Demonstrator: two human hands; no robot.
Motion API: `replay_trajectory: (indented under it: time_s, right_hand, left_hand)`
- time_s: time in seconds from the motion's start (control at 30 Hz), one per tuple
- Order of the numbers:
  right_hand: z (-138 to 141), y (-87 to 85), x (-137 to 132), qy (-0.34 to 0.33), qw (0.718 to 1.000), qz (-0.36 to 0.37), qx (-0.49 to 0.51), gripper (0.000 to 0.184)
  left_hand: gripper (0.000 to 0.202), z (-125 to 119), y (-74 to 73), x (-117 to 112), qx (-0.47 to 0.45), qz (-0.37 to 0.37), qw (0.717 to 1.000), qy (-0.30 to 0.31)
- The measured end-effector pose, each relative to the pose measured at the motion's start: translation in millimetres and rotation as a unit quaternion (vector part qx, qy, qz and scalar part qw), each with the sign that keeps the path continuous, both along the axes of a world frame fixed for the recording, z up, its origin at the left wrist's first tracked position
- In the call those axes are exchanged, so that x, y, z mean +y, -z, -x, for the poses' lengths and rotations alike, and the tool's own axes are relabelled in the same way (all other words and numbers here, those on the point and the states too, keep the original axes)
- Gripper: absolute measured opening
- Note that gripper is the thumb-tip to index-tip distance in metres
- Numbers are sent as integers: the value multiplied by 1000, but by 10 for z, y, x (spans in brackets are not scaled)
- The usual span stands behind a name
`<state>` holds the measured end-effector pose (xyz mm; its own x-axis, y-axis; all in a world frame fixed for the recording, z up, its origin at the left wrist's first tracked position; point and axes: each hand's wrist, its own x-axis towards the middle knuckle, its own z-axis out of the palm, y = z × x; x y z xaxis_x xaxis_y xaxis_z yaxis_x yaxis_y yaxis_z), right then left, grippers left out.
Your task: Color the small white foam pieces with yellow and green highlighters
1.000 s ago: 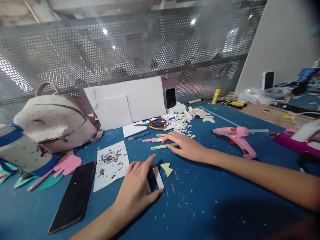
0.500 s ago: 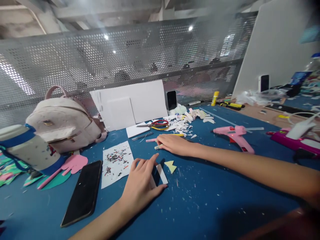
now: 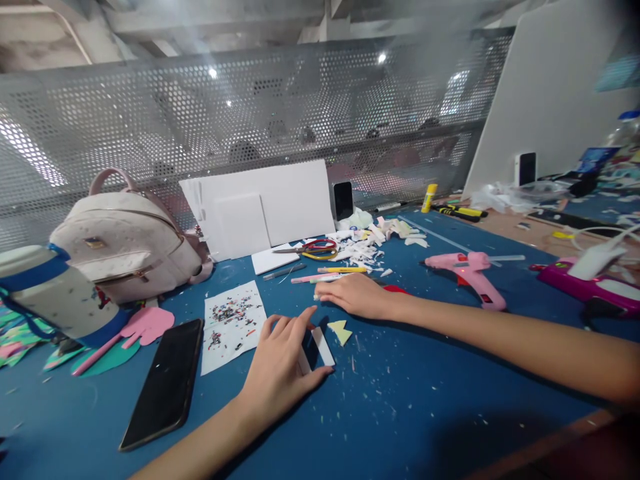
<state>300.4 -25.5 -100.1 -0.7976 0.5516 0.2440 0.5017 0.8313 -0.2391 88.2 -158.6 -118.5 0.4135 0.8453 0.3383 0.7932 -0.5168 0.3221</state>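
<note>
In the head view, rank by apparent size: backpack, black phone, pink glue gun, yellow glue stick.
1. backpack
2. black phone, though it looks bigger because it lies nearer the camera
3. pink glue gun
4. yellow glue stick, smallest and farthest back

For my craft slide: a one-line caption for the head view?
Left hand on a white strip, right hand by pens on a blue table.

No text or label can be read.
</note>
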Motion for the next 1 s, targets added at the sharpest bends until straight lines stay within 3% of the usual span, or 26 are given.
replay_trajectory:
  time_s: [0.13, 0.3, 0.5, 0.67, 0.87, 1.0]
  right_hand:
    - [-37, 9, 19, 6, 1000, 23, 0, 20]
    - [-119, -9, 6, 33, 996, 71, 34, 48]
    - [-319, 2, -50, 13, 980, 160, 121, 56]
    - [-487, -42, -118, 20, 948, 213, 235, 23]
    - [-447, -156, -270, -13, 884, 312, 349, 24]
    - [-343, -130, -406, -25, 856, 346, 384, 27]
  left_hand:
    - [84, -3, -12, 8, -1, 3, 1000, 2]
    - [84, 2, -11, -7, -1, -1, 1000, 2]
    - [84, 2, -10, -5, 2, -3, 1000, 1]
    - [81, -3, -15, -22, 10, -9, 1000, 2]
    - [82, -46, -14, -82, 27, -14, 1000, 8]
    - [75, -33, -34, -153, 54, -31, 998, 24]
